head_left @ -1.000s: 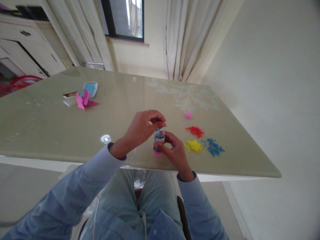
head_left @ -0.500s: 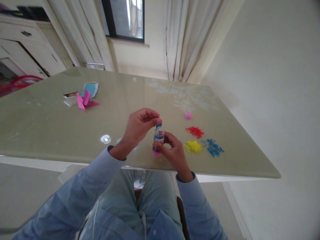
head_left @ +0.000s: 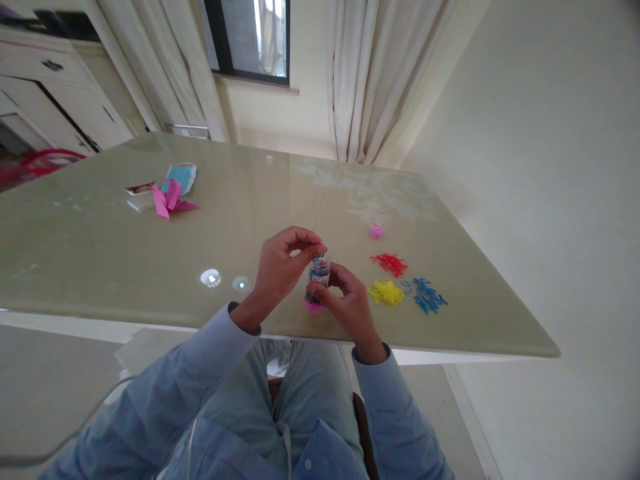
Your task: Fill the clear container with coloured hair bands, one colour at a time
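A small clear bottle (head_left: 319, 273) with a printed label stands upright near the table's front edge, dark blue pieces showing through its wall. My right hand (head_left: 347, 300) grips its side between thumb and fingers. Over the bottle's mouth, my left hand (head_left: 287, 263) is closed in a pinch on thin blue pieces (head_left: 319, 257), whose lower part is at the opening. Something pink (head_left: 315, 307) shows at the bottle's base. Beside my right hand lie a yellow pile (head_left: 386, 293), a red pile (head_left: 389, 264) and a blue pile (head_left: 429, 296) of similar thin, bent pieces.
A small pink object (head_left: 376, 230) sits behind the red pile. At the table's far left are a pink folded-paper shape (head_left: 173, 200), a blue face mask (head_left: 181, 178) and a small clear packet (head_left: 141, 202). The glossy table (head_left: 250, 200) ends at the front before my lap.
My left hand has moved slightly down and right, bringing the blue pieces lower at the bottle's mouth. My right hand and the bottle have hardly moved.
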{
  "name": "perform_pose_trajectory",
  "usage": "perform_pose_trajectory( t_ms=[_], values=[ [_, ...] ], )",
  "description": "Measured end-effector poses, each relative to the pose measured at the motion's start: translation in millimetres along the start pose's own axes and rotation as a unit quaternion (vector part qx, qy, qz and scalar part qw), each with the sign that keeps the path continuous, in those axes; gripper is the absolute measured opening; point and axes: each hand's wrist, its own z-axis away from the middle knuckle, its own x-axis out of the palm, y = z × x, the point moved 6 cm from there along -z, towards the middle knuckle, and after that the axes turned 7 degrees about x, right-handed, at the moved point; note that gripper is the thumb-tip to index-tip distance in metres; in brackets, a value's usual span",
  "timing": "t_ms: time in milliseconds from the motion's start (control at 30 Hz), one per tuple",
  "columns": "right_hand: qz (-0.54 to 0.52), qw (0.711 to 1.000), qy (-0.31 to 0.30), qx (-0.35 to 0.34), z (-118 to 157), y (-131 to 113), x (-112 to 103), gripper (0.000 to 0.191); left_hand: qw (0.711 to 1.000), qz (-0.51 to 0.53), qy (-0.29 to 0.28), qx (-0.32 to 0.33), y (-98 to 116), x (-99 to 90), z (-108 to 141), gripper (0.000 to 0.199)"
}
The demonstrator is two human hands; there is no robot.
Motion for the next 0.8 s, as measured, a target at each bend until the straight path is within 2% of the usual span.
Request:
perform_pose_trajectory(
  t_ms=[233,600,800],
  values=[
    [-0.018,1.0,-0.006,0.002,0.2,2.1,0.9,0.038,1.0,-0.001,-0.014,0.011,1.3,4.7,-5.1,0.018],
    [-0.013,1.0,-0.003,0.002,1.1,4.2,-0.1,0.039,0.977,-0.142,-0.031,0.154,19.7,0.4,-4.5,0.001],
    [-0.017,1.0,-0.005,-0.001,0.7,3.9,0.5,0.037,0.982,-0.122,-0.04,0.137,18.8,1.2,-2.2,0.005]
  ],
)
